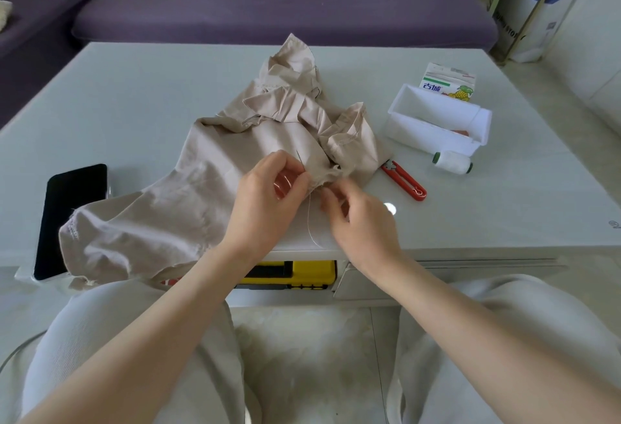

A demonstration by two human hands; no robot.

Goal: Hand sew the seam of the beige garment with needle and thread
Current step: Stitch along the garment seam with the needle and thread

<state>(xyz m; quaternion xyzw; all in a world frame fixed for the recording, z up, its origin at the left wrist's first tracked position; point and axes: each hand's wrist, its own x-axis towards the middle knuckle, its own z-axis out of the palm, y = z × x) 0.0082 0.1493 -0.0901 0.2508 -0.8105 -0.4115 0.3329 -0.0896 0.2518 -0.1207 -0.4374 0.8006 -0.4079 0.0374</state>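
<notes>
The beige garment (188, 188) lies crumpled across the pale table (134, 104), one end hanging over the near edge. My left hand (265, 201) pinches a bunched fold of its seam near the middle. A thin dark needle (300, 158) sticks up from the fabric just above those fingertips. My right hand (359, 218) sits close beside it, fingers curled at the same fold. A pale thread (309, 222) runs down from the fold between my hands to the table edge. Whether my right fingers pinch the thread or the cloth is not clear.
Red thread snips (405, 181) and a white thread spool (453, 162) lie right of the garment. Behind them stand a white plastic box (437, 121) and a small carton (448, 82). A black phone (69, 218) lies at the left edge. A purple sofa (268, 3) runs behind.
</notes>
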